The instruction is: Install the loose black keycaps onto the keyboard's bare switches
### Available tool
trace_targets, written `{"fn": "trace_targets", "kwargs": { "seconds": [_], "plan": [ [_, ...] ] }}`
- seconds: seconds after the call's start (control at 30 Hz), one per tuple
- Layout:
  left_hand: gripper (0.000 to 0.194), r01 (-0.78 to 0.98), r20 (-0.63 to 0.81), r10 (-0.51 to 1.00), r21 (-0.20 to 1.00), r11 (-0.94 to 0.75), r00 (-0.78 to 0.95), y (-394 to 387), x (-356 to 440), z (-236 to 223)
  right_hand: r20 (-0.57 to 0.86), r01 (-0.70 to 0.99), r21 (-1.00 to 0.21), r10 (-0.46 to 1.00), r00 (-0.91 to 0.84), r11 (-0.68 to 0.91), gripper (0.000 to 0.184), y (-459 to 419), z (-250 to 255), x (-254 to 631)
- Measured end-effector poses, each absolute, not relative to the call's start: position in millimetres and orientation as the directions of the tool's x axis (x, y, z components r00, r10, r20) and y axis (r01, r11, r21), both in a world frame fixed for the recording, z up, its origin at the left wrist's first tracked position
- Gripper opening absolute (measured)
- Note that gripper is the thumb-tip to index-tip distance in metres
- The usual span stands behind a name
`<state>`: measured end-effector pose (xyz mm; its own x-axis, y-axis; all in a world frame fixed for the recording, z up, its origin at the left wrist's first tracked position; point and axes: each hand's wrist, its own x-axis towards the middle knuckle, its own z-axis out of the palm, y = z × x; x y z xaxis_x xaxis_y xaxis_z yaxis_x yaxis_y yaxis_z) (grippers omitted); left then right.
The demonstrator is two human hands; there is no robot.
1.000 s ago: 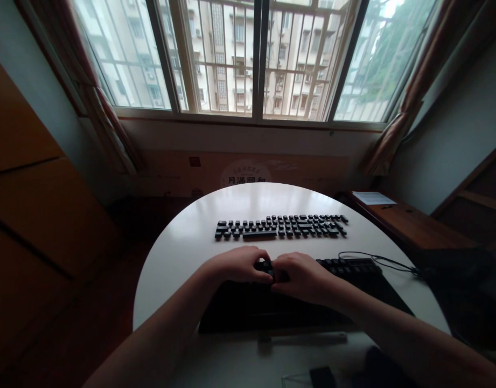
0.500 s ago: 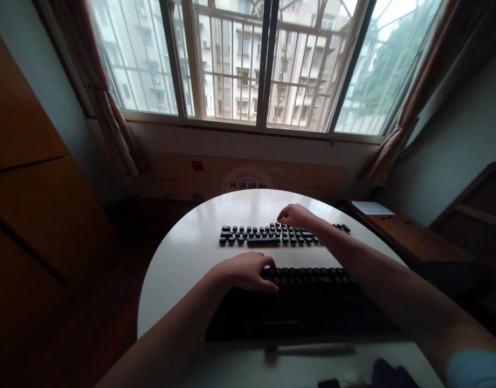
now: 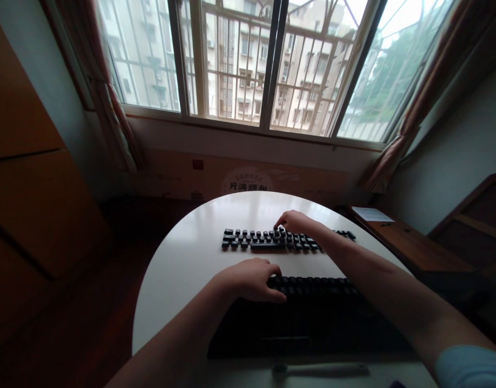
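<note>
My left hand (image 3: 258, 280) lies over the left end of a black keyboard (image 3: 308, 328), thumb and index finger curved around the end of its key rows. Its other fingers are partly hidden. Farther off, several loose black keycaps (image 3: 267, 246) are laid out in rows on the white table. My right hand (image 3: 294, 221) reaches across to the far row, its fingertips bent down and pinched at a keycap (image 3: 281, 229). Part of the keycap rows and the keyboard's right end are behind my right forearm.
The round white table (image 3: 170, 269) has a curved far edge. A brush with a pale handle (image 3: 324, 369) lies in front of the keyboard. To the right stands a low wooden table (image 3: 409, 245) with a paper sheet (image 3: 371, 214) on it. A window is behind.
The view has shifted slightly, so the table things sit lower in the picture. My right fingertips have come down onto the far keycap row. My left hand stays at the keyboard's left end.
</note>
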<state>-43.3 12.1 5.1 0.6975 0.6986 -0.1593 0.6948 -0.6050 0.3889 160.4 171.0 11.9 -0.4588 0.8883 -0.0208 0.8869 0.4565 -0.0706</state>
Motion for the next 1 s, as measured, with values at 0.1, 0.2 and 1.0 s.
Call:
{"fn": "trace_targets", "kwargs": {
  "seconds": [0.1,0.2,1.0],
  "plan": [
    [0.060,0.695,-0.163,0.697,0.386,-0.607,0.699,11,-43,6,-0.002,0.888,-0.090,0.892,-0.453,0.451,0.043,176,10,159],
    [0.059,0.697,-0.160,0.701,0.389,-0.603,0.695,11,-44,7,0.033,0.890,-0.118,0.898,-0.439,0.440,0.040,181,9,158],
    [0.056,0.686,-0.125,0.700,0.378,-0.622,0.703,11,-44,5,0.375,0.790,-0.271,0.817,-0.439,0.549,0.011,145,14,162]
  ]
}}
